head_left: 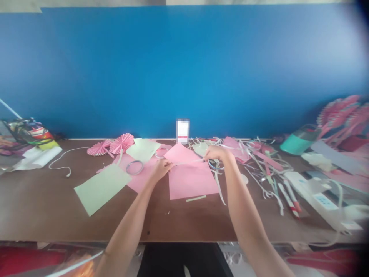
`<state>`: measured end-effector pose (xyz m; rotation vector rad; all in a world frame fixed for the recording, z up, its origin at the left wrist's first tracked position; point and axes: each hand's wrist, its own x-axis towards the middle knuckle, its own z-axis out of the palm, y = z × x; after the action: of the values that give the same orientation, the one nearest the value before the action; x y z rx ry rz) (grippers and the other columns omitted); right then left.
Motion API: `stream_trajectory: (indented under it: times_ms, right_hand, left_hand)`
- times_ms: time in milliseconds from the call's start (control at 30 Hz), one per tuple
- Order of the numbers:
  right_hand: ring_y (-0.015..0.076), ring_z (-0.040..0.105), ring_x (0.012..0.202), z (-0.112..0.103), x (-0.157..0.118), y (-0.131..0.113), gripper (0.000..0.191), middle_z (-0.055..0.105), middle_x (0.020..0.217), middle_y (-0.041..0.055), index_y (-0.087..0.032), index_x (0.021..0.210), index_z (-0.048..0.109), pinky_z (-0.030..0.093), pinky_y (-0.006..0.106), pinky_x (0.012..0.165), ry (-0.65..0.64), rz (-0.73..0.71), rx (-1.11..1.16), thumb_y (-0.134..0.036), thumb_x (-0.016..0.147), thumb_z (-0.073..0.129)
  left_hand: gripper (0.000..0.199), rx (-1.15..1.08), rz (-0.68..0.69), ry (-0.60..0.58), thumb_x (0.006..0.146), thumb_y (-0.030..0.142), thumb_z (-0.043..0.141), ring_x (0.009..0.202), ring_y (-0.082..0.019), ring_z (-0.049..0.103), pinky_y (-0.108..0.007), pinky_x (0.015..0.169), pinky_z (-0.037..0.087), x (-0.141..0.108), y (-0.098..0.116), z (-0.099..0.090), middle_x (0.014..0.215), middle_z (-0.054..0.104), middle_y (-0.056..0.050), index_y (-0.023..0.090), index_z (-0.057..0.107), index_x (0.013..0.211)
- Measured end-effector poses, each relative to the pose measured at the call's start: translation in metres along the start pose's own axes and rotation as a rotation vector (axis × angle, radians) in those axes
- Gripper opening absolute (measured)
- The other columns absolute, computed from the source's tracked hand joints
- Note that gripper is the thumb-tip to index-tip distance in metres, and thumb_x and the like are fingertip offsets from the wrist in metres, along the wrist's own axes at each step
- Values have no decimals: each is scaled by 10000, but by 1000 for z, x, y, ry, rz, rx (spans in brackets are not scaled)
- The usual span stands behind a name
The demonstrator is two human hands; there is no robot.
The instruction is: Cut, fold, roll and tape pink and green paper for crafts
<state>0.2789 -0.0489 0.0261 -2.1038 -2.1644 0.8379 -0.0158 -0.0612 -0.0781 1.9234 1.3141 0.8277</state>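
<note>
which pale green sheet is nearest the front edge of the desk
The large pale green sheet left of the left hand, with one corner angled toward the front edge. The other pale green sheets lie farther back, nearer the blue wall.

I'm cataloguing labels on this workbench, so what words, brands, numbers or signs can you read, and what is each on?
None can be read for certain.
Sticker on the long white block: blue marks, too blurred to read.
Upright white panel by the blue wall: pixelated, unreadable.
Red-and-yellow item at far left: any print is too blurred.
Pink sheet below the hands: no lettering visible.
</note>
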Motion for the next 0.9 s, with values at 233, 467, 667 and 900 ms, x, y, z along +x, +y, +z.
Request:
stream_trajectory:
  times_ms: [233,467,667,900]
  right_hand:
    - [151,532,651,0,4,2,160,644,678,25,-169,728,769,349,253,559,26,-105,51,-311,707,698]
    - [135,497,617,3,8,-2,172,581,635,5,-165,720,728,329,250,557,5,-152,55,-324,733,665]
    - [105,388,505,-1,-5,-4,159,498,569,-19,-180,760,726,269,255,496,-28,-127,87,-309,750,635]
    - [125,460,541,-2,-7,-2,56,517,560,-1,-152,689,708,329,261,517,-5,35,-11,-205,686,692]
  left_hand:
    - [281,61,32,112,870,406,518,646,-183,609,-277,630,396,0,-7,1,649,672,-28,186,609,722]
    - [225,230,-4,213,899,331,474,697,-203,595,-306,689,389,2,-10,-5,670,653,-12,217,614,764]
    - [237,242,-21,171,896,318,459,684,-211,596,-316,690,392,3,-10,-8,627,640,-10,213,646,798]
    - [182,139,-10,94,847,342,517,658,-202,617,-297,647,396,-2,1,-4,609,661,-11,202,590,757]
